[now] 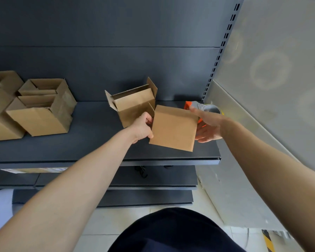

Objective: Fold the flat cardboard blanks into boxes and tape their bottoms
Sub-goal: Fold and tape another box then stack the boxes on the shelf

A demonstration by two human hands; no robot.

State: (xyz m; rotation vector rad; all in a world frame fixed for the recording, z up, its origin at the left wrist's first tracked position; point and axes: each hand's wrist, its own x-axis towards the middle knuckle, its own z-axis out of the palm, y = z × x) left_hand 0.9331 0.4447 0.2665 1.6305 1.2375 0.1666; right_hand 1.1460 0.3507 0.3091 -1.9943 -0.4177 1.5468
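Observation:
A small brown cardboard box (173, 128) is held above the dark shelf (91, 135) with a plain flat face turned up toward me. My left hand (142, 127) grips its left edge. My right hand (207, 127) is spread flat against its right side, fingers apart. Behind the box stands an open box (133, 104) with its flaps up. An orange tape dispenser (204, 107) with a clear roll lies on the shelf's right end, just behind my right hand.
Several folded open boxes (42, 108) are grouped on the shelf's left end. A slotted upright (218, 57) and a grey wall panel (273, 73) bound the shelf on the right. Lower shelves (153, 180) sit below; the shelf's front edge is near the held box.

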